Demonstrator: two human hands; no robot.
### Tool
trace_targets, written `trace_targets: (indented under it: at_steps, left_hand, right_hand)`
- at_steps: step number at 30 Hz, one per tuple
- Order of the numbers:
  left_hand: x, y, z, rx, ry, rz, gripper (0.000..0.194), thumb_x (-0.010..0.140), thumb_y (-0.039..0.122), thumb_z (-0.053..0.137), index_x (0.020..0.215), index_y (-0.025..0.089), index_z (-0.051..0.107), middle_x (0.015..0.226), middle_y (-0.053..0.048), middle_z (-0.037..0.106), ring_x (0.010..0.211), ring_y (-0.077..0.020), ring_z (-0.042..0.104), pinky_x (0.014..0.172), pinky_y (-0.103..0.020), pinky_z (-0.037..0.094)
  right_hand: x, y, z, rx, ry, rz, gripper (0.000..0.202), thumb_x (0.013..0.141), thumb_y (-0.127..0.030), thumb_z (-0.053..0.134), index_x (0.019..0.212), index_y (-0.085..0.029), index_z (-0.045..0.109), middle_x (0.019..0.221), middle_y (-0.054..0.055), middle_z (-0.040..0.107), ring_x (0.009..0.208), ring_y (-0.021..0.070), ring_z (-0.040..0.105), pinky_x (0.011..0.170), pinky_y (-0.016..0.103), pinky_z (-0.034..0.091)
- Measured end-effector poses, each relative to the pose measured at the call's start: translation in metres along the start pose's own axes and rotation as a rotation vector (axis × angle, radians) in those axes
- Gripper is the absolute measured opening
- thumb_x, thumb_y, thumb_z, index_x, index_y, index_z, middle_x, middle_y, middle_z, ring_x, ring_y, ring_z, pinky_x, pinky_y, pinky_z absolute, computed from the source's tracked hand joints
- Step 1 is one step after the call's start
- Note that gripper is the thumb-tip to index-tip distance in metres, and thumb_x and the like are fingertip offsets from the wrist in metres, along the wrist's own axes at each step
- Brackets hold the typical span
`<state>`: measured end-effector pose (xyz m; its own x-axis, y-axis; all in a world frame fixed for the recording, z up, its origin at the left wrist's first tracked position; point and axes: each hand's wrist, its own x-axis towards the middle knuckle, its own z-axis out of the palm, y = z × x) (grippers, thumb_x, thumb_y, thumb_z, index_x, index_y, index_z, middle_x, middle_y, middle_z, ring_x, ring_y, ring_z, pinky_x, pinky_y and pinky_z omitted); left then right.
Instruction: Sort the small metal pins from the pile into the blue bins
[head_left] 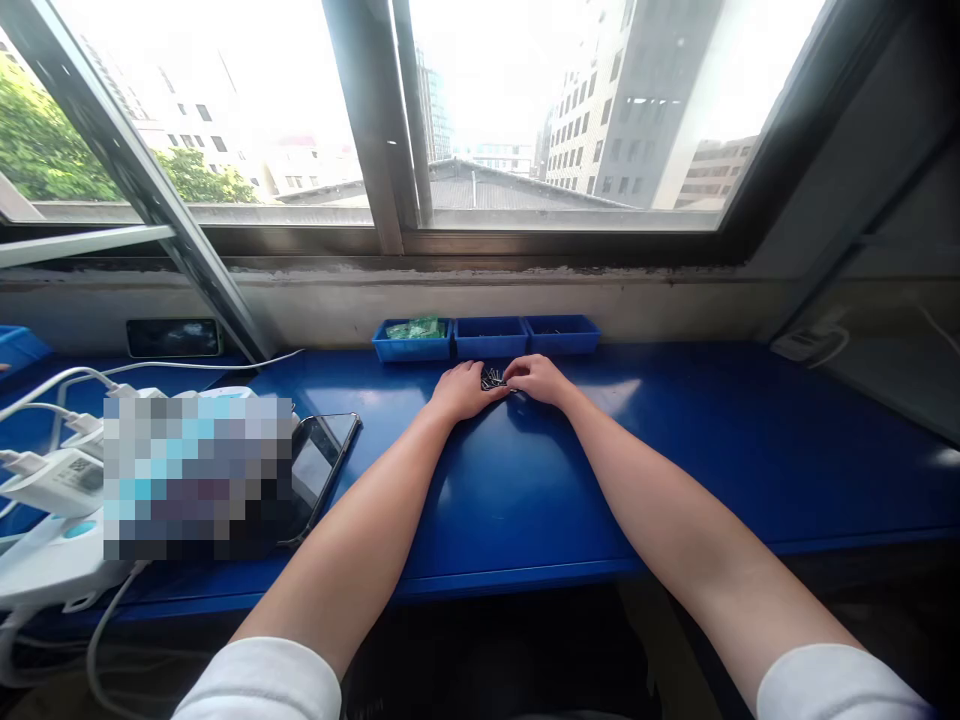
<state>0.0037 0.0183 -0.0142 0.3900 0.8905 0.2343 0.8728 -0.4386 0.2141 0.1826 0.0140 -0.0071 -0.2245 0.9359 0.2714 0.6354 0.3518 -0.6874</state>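
A small pile of metal screws (493, 378) lies on the blue tabletop (510, 480), between my two hands. My left hand (463, 393) rests at the pile's left side, its fingers stretched forward and its thumb along the near edge. From the right, my right hand (538, 380) curves toward the same pile, thumb and fingertips apart at its edge. Both hands touch or nearly touch the screws; part of the pile is hidden behind them. Just beyond stand three blue bins: the left bin (412, 346) with green-and-clear packets (416, 328), the middle bin (491, 340) and right bin (562, 335) with small dark pieces.
On the left lie a white power strip (52, 560) with plugs and cables, and a phone (322, 465) beside a blurred-out patch. Another phone (174, 338) leans at the wall near a slanted metal post (202, 260). A window (390, 140) spans the back.
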Motion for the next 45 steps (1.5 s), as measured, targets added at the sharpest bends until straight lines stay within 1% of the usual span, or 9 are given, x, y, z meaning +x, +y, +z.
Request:
trace_targets:
  at_steps: [2,6,11,14,18,22,27,36,45]
  left_hand:
    - [0.000,-0.003,0.000,-0.046,-0.017,0.025,0.081,0.072,0.072,0.045,0.129,0.014,0.046,0.132,-0.015,0.050,0.122,-0.0311,0.045,0.097,-0.035,0.036]
    - [-0.002,-0.014,-0.004,-0.114,-0.065,0.074,0.089,0.068,0.074,0.050,0.135,0.017,0.039,0.142,-0.012,0.039,0.132,-0.0295,0.033,0.104,-0.033,0.031]
    - [-0.005,-0.023,-0.005,-0.027,-0.129,0.032,0.097,0.065,0.077,0.049,0.139,0.015,0.034,0.147,-0.016,0.028,0.136,-0.0327,0.023,0.109,-0.042,0.021]
    - [-0.004,-0.018,-0.001,0.015,-0.116,0.026,0.088,0.072,0.074,0.043,0.137,0.015,0.034,0.146,-0.017,0.031,0.135,-0.0324,0.025,0.108,-0.044,0.020]
    - [0.000,-0.009,0.002,0.012,-0.025,0.037,0.076,0.079,0.069,0.037,0.131,0.015,0.040,0.135,-0.016,0.046,0.124,-0.0317,0.041,0.100,-0.041,0.031]
    - [0.002,-0.005,0.003,-0.014,0.029,0.058,0.070,0.081,0.067,0.035,0.127,0.014,0.044,0.127,-0.016,0.052,0.115,-0.0306,0.049,0.092,-0.037,0.037]
    - [0.003,-0.008,0.004,-0.032,0.051,0.098,0.070,0.081,0.066,0.037,0.128,0.014,0.043,0.131,-0.016,0.049,0.117,-0.0302,0.047,0.094,-0.036,0.037]
    - [0.001,-0.010,0.003,-0.075,-0.003,0.090,0.067,0.079,0.065,0.043,0.126,0.017,0.046,0.136,-0.015,0.044,0.125,-0.0308,0.041,0.099,-0.037,0.035]
    - [0.000,-0.008,0.000,-0.063,0.022,0.108,0.069,0.080,0.063,0.043,0.130,0.015,0.043,0.137,-0.016,0.043,0.127,-0.0303,0.039,0.102,-0.038,0.033]
  right_hand:
    - [-0.002,-0.001,-0.001,-0.007,-0.049,-0.042,0.013,0.066,-0.022,0.062,0.075,-0.018,0.071,0.075,0.001,0.068,0.070,0.0141,0.059,0.065,0.022,0.045]
    - [-0.001,-0.001,0.000,-0.065,-0.031,-0.098,0.012,0.069,-0.022,0.063,0.076,-0.017,0.072,0.081,0.002,0.069,0.073,0.0139,0.060,0.068,0.023,0.045]
    - [0.000,0.000,0.003,-0.102,-0.014,-0.123,0.009,0.071,-0.021,0.064,0.076,-0.018,0.071,0.080,0.002,0.070,0.074,0.0144,0.061,0.071,0.025,0.045]
    - [0.001,0.000,0.008,-0.089,0.013,-0.122,0.010,0.072,-0.019,0.063,0.077,-0.019,0.071,0.078,0.002,0.070,0.073,0.0144,0.062,0.070,0.025,0.046]
    - [0.005,0.001,0.016,-0.040,0.046,-0.123,0.014,0.070,-0.014,0.063,0.082,-0.018,0.070,0.081,0.003,0.070,0.075,0.0153,0.063,0.071,0.026,0.047]
    - [0.008,0.000,0.017,0.039,0.057,-0.091,0.018,0.069,-0.012,0.063,0.086,-0.016,0.068,0.081,0.003,0.070,0.074,0.0149,0.063,0.071,0.026,0.048]
    - [0.007,0.000,0.013,0.013,0.027,-0.085,0.022,0.069,-0.010,0.062,0.090,-0.016,0.068,0.083,0.003,0.070,0.075,0.0145,0.062,0.072,0.026,0.047]
    - [0.006,-0.001,0.014,-0.089,-0.062,-0.120,0.025,0.069,-0.007,0.059,0.091,-0.018,0.067,0.083,0.002,0.068,0.074,0.0141,0.060,0.069,0.024,0.046]
    - [0.010,-0.001,0.016,-0.199,0.094,-0.197,0.030,0.084,-0.015,0.045,0.102,-0.017,0.069,0.097,0.008,0.067,0.094,0.0205,0.057,0.088,0.031,0.042]
